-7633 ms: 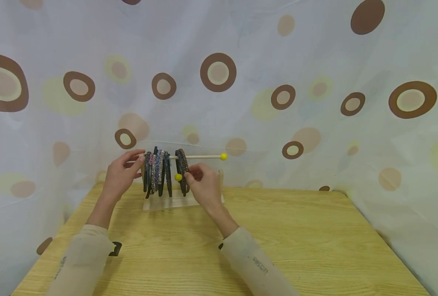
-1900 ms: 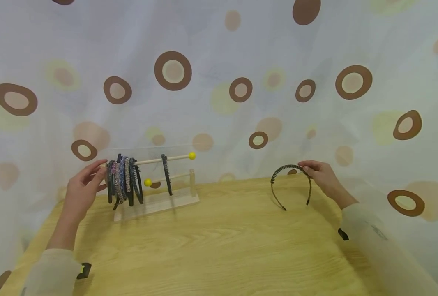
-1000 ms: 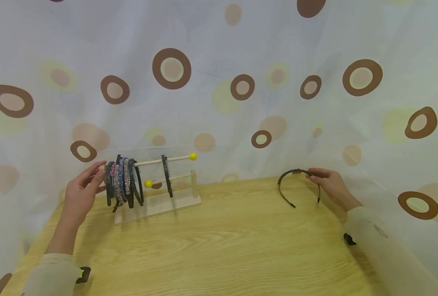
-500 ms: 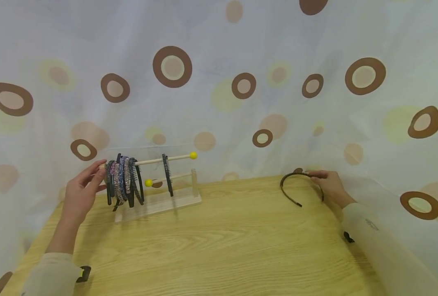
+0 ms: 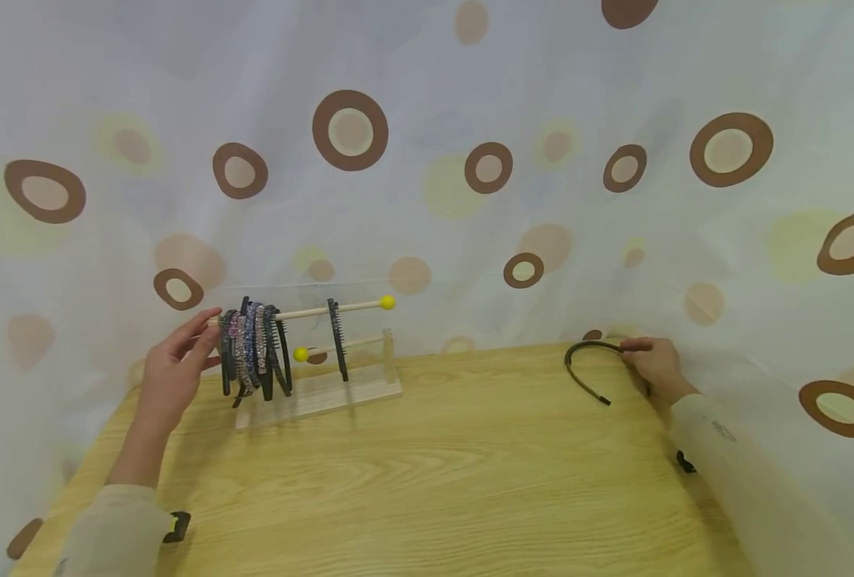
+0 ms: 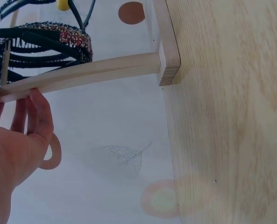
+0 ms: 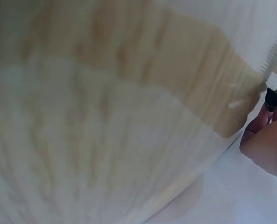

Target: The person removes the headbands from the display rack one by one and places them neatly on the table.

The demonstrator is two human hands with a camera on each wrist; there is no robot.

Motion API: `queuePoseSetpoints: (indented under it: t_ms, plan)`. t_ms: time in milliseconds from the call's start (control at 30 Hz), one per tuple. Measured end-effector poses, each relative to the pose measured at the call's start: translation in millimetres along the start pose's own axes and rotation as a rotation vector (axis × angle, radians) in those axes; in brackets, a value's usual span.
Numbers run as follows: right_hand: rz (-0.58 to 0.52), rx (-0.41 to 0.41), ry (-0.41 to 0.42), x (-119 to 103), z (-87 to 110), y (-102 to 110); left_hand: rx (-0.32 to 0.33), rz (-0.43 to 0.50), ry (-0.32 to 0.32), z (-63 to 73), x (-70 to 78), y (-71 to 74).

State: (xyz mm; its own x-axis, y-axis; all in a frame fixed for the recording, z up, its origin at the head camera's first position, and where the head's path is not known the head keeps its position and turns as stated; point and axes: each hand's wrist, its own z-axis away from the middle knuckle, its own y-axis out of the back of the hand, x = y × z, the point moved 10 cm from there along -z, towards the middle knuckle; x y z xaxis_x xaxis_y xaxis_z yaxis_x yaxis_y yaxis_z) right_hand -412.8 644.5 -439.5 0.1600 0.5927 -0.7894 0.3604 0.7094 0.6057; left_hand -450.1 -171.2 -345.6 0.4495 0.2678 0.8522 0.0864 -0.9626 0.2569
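Observation:
At the back right of the table, my right hand pinches a thin dark headband near the top of its curve; it leans low over the table. In the right wrist view a dark tip of the headband shows by the fingers. My left hand holds the top of the upright of a wooden headband stand; the left wrist view shows the fingers on that post. Several headbands, some glittery, hang bunched on the upper rod beside it. One black toothed headband hangs farther right.
Yellow balls cap the upper rod and the lower rod. A patterned curtain hangs right behind the wooden table and along its sides.
The brown, beaded headband left the stand and went right in my right hand. Lately it has sunk toward the table and tipped flatter. My left hand stays at the stand.

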Motion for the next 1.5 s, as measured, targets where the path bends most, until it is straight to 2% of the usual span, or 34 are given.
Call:
queuePoseSetpoints:
  t_ms: [167, 367, 467, 567, 767, 900, 1067, 1267, 1400, 1500]
  plan:
    - [-0.021, -0.010, -0.043, 8, 3.4, 1, -0.008, -0.007, 0.012, 0.3, -1.4, -2.9]
    - [-0.001, -0.004, -0.037, 7, 4.6, 7, -0.005, -0.023, 0.029, -3.1, -0.5, -8.6]
    - [0.013, -0.034, -0.020, 2, 5.3, 8, -0.003, -0.013, 0.014, -7.3, 2.3, -12.0]
    - [0.039, -0.084, 0.034, -16, 6.8, 7, 0.003, 0.000, -0.004, -10.5, 5.8, -12.4]
    - [0.049, -0.162, 0.146, -83, 9.7, 3, 0.005, -0.001, -0.020, -11.1, 10.3, -13.9]
    - [0.017, -0.203, 0.203, -138, 16.5, -12, -0.002, 0.001, -0.032, -10.3, 9.6, -13.2]
    - [-0.087, -0.239, 0.307, -216, 36.5, -50, -0.007, -0.011, -0.046, -8.3, 6.9, -10.9]
    - [-0.170, -0.351, 0.426, -302, 74.9, -106, -0.009, -0.029, -0.073, -5.7, 5.8, -10.4]
    - [-0.246, -0.375, 0.471, -340, 96.5, -136, -0.008, -0.010, -0.071, -8.4, 3.9, -10.5]
    - [-0.324, -0.356, 0.507, -360, 107.5, -155, -0.004, 0.006, -0.059, -11.5, 6.1, -10.2]
